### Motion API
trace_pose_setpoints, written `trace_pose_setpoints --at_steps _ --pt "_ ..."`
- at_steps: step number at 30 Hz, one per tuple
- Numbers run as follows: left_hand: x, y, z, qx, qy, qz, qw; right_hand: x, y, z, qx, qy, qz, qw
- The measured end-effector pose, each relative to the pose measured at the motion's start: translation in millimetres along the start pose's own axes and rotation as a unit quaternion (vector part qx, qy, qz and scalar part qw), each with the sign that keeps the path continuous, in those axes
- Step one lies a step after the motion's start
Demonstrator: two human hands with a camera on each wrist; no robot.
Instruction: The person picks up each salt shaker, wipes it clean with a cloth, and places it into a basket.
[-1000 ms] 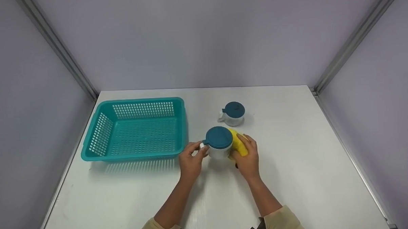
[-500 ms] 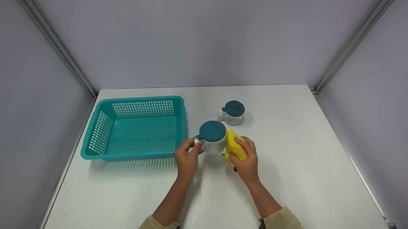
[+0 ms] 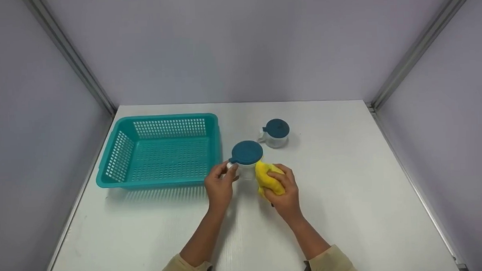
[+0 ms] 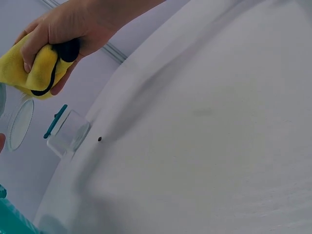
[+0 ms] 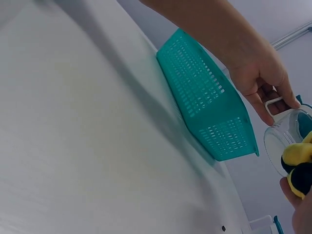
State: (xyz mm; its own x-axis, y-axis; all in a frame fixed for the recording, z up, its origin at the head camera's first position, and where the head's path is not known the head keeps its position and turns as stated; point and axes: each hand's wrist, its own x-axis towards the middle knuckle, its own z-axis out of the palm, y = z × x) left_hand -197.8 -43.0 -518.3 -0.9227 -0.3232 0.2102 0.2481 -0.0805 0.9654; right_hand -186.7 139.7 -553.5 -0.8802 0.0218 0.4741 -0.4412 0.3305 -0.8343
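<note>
In the head view, your left hand (image 3: 220, 190) pinched the white handle (image 3: 230, 165) of a clear jar (image 3: 248, 170), its blue lid (image 3: 247, 152) down on top, while your right hand (image 3: 284, 190) gripped a bunched yellow cloth (image 3: 268, 178) at the jar's near right side. By my reading, you were partway through wiping this jar. A second lidded jar (image 3: 276, 136) stood upright on the table (image 3: 347, 196) beyond your hands, untouched by either; whether it had been wiped I could not tell. The teal basket (image 3: 158, 183) sat just beyond and to the left of your left hand, and both jars were outside it, so if they belonged there, that part was left to do. In the left wrist view, your right fingers were wrapped round the cloth, the held jar's base showed raised off the table, and a dark speck (image 4: 100, 139) lay near the second jar. In the right wrist view, your left thumb and fingers closed on the handle loop, and the cloth appeared to press against the jar's clear side, with the basket beyond.
</note>
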Motion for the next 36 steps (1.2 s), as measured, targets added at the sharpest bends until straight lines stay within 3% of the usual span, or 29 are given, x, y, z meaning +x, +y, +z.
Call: trace_pose_setpoints --at_steps 5,14,21,24,29,36 --pt "-2.0 1.7 0.3 0.005 0.005 0.004 1.0 -4 -10 4 -0.008 -0.004 -0.041 0.999" --pt "-3.2 3.7 3.2 0.02 0.008 0.016 0.9997 -2 7 6 -0.041 0.008 -0.072 0.997" --pt "2.7 -24.2 4.7 0.024 0.007 0.011 0.9996 9 2 -2 -0.03 0.054 -0.01 0.998" --pt "3.0 -27.3 4.8 0.021 0.003 0.009 0.9997 12 -1 -4 -0.031 0.062 -0.003 0.998" --pt "3.8 -27.4 3.5 0.018 -0.001 0.023 0.9996 9 3 -2 -0.054 0.052 -0.057 0.996" --pt "6.9 -25.6 1.8 0.023 0.008 0.028 0.9993 3 13 3 -0.113 0.023 -0.139 0.984"
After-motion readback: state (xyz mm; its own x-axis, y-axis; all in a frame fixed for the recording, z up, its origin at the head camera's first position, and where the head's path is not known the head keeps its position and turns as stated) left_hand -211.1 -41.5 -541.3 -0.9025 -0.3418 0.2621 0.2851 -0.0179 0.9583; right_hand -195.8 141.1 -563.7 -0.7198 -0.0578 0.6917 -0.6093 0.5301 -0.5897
